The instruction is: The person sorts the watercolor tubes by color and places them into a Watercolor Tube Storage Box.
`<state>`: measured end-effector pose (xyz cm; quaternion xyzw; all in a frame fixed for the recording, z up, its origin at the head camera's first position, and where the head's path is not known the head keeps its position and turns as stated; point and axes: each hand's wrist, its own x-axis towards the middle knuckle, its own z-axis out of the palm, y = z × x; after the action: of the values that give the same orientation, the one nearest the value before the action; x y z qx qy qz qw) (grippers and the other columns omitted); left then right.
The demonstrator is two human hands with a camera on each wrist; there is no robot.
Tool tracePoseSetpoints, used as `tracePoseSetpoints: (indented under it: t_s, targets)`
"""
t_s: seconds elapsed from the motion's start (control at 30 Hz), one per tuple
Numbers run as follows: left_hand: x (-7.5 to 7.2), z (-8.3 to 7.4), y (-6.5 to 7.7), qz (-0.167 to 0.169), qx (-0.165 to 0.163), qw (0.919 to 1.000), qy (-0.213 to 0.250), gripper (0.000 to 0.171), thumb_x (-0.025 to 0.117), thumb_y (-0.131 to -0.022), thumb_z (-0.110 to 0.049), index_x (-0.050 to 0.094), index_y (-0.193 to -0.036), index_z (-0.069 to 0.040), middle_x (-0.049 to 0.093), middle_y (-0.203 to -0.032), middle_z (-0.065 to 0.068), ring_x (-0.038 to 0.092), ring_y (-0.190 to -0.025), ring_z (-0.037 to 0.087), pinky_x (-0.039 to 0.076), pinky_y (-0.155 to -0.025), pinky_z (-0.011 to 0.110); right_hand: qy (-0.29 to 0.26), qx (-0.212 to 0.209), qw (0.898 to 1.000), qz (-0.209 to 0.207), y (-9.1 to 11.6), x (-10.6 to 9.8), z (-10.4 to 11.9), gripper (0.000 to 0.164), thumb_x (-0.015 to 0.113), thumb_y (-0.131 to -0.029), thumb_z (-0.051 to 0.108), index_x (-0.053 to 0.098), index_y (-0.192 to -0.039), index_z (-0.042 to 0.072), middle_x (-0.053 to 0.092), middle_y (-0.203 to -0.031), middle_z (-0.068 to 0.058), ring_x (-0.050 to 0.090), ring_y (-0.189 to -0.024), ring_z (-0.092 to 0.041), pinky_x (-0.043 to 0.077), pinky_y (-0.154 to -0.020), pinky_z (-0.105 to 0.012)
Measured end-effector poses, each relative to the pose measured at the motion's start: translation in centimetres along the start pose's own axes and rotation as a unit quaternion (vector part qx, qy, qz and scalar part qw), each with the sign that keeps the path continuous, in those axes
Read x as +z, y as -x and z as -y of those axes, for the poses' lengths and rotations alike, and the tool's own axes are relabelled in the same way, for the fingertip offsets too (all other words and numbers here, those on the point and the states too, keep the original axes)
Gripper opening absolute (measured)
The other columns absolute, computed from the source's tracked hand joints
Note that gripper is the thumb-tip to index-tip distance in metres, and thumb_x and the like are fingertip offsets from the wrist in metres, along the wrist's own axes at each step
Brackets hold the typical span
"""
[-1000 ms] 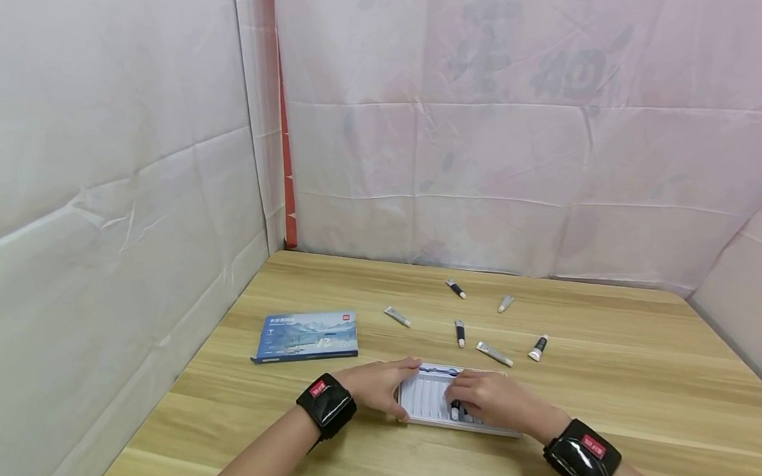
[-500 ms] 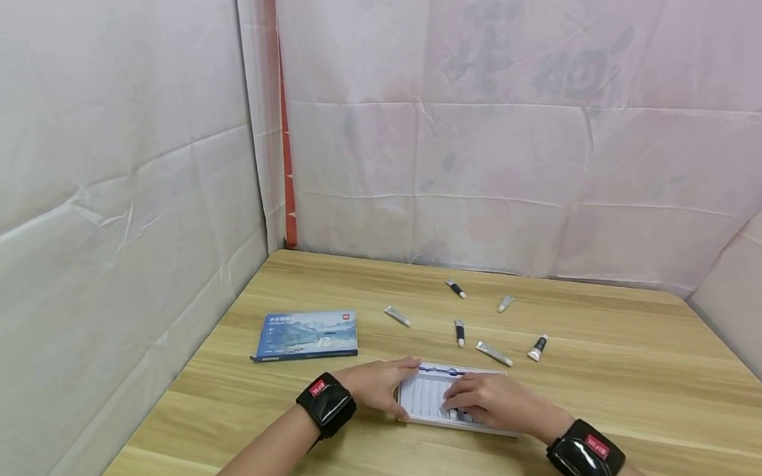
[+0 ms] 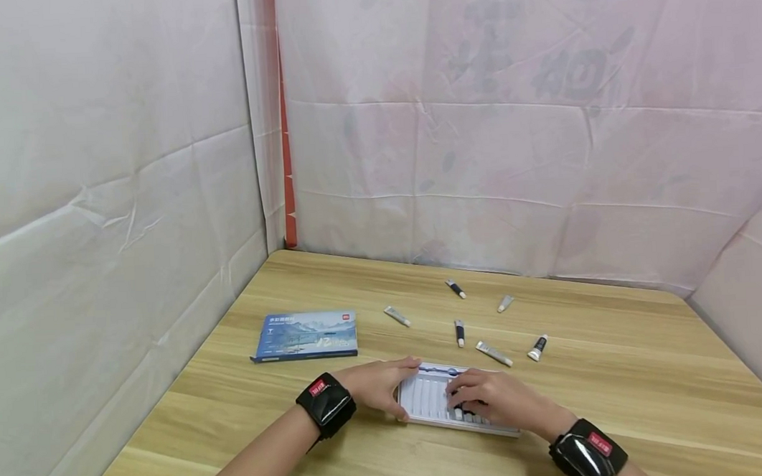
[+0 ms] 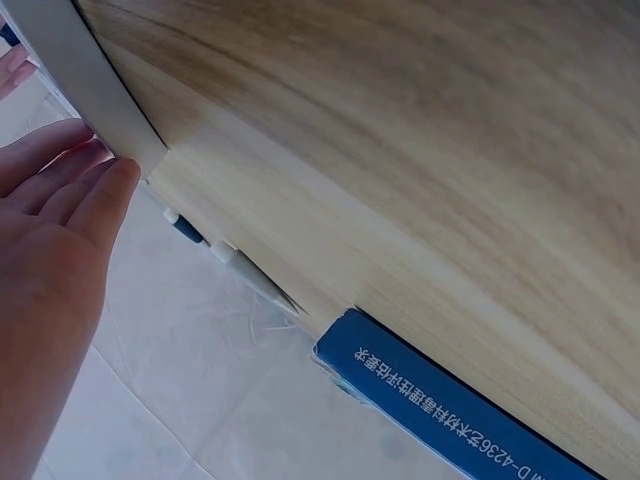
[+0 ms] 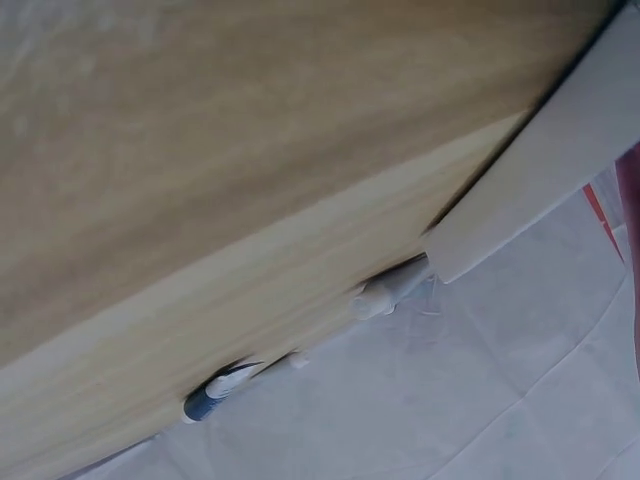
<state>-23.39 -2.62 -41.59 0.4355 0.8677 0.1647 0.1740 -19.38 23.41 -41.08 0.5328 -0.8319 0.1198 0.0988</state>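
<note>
A white slotted tray [image 3: 421, 394] lies on the table in front of the person in the head view. The left hand [image 3: 379, 385] holds its left end, with the thumb at the near corner and fingers at the far corner; the left wrist view shows fingertips [image 4: 125, 170] against the tray's white side wall. Over the tray's middle, the right hand [image 3: 489, 398] bends its fingers round a dark paint tube with a white cap [image 3: 458, 413]. More white caps show in the slots to its right, partly covered by that hand. The right wrist view misses the right fingers.
Beyond the tray lie several loose paint tubes, among them a silver one [image 3: 493, 353], a dark one [image 3: 460, 333] and a black-and-white one [image 3: 538, 347]. A blue paint box [image 3: 305, 335] lies at the left. White sheeting [image 3: 510, 116] encloses the table's back and sides.
The right hand has set the dark tube lower into the tray and shifted slightly right, its fingers still at the tube. The left hand and tray have stayed put.
</note>
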Motion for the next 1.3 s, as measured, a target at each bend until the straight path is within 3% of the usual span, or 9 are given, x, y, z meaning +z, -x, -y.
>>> tracePoseSetpoints:
  t_s: [0.17, 0.33, 0.6, 1.0, 1.17, 1.3]
  targets:
    - [-0.03, -0.09, -0.04, -0.002, -0.003, 1.0000, -0.003, 0.085, 0.074, -0.076, -0.036, 0.032, -0.142, -0.003, 0.024, -0.149, 0.003, 0.022, -0.133, 0.013, 0.023, -0.104, 0.023, -0.024, 0.014, 1.000, 0.004, 0.23, -0.11, 0.00, 0.023, 0.069, -0.079, 0.004, 0.070, -0.100, 0.013, 0.061, -0.110, -0.005, 0.058, -0.101, -0.021, 0.049, -0.079, -0.036]
    - [-0.11, -0.19, 0.03, 0.001, -0.002, 1.0000, -0.005, 0.084, 0.074, -0.077, -0.036, 0.032, -0.142, -0.003, 0.023, -0.149, 0.004, 0.022, -0.133, 0.013, 0.022, -0.104, 0.023, -0.001, 0.004, 1.000, 0.018, 0.27, 0.06, -0.04, 0.026, 0.067, -0.081, 0.005, 0.069, -0.105, 0.014, 0.061, -0.111, -0.001, 0.056, -0.103, -0.019, 0.049, -0.080, -0.036]
    - [-0.23, -0.32, 0.18, 0.000, 0.007, 0.9999, -0.010, 0.084, 0.073, -0.077, -0.037, 0.031, -0.142, -0.003, 0.024, -0.148, 0.005, 0.023, -0.133, 0.014, 0.024, -0.103, 0.023, 0.023, -0.016, 1.000, 0.011, 0.20, 0.19, 0.00, 0.020, 0.068, -0.079, 0.005, 0.070, -0.094, 0.017, 0.063, -0.104, 0.005, 0.056, -0.102, -0.020, 0.049, -0.080, -0.034]
    - [-0.13, -0.23, 0.20, -0.002, 0.005, 1.0000, -0.007, 0.084, 0.073, -0.077, -0.036, 0.031, -0.142, -0.003, 0.023, -0.149, 0.005, 0.023, -0.132, 0.014, 0.023, -0.103, 0.023, 0.039, -0.027, 0.999, -0.004, 0.34, 0.39, 0.11, 0.025, 0.070, -0.076, 0.004, 0.068, -0.096, 0.019, 0.060, -0.105, 0.006, 0.054, -0.102, -0.014, 0.048, -0.080, -0.029]
    - [-0.16, -0.25, 0.30, -0.003, 0.006, 0.9999, -0.012, 0.084, 0.072, -0.078, -0.037, 0.031, -0.142, -0.003, 0.024, -0.148, 0.005, 0.023, -0.132, 0.014, 0.024, -0.103, 0.024, 0.033, -0.039, 0.999, -0.007, 0.30, 0.32, 0.17, 0.024, 0.070, -0.075, 0.001, 0.069, -0.092, 0.017, 0.060, -0.107, 0.003, 0.055, -0.105, -0.017, 0.047, -0.084, -0.029]
    - [-0.22, -0.38, 0.33, -0.006, 0.005, 0.9999, -0.011, 0.084, 0.073, -0.077, -0.037, 0.032, -0.142, -0.004, 0.025, -0.148, 0.005, 0.024, -0.132, 0.014, 0.025, -0.103, 0.023, 0.003, -0.016, 1.000, 0.000, 0.40, 0.16, 0.21, 0.021, 0.070, -0.077, 0.003, 0.070, -0.093, 0.016, 0.061, -0.108, 0.001, 0.057, -0.105, -0.020, 0.048, -0.082, -0.032]
